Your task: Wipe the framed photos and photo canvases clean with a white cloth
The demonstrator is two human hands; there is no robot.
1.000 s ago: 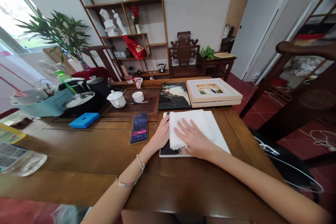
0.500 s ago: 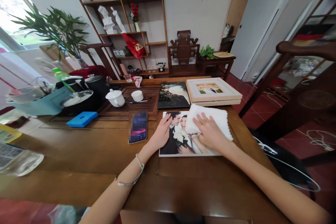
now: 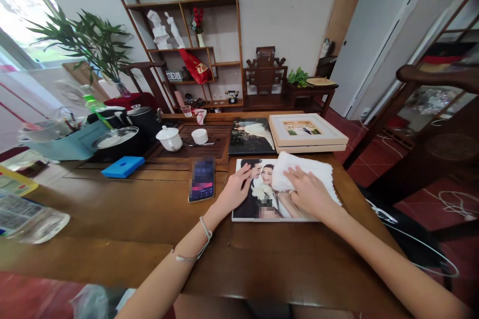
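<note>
A photo panel [image 3: 243, 213] showing a couple lies flat on the wooden table before me. My left hand [image 3: 237, 188] rests on its left edge with the fingers stretched out, holding nothing. A folded white cloth [image 3: 320, 172] covers the panel's upper right part. On that cloth lies my right hand [image 3: 309, 192], pressing it against the panel, some fingers extended over it and others bent at its lower edge. The cloth hides part of the picture beneath.
Behind the panel lie a dark photo album [image 3: 249, 144] and a pale framed picture [image 3: 333, 134]. Left of my left hand is a phone [image 3: 202, 179]. A white lidded teapot [image 3: 169, 139], a white cup [image 3: 199, 136] and a blue box [image 3: 123, 166] stand farther left.
The view has shifted slightly. My right hand and the cloth sit slightly farther right and lower on the panel. My left hand stays at the panel's left edge.
</note>
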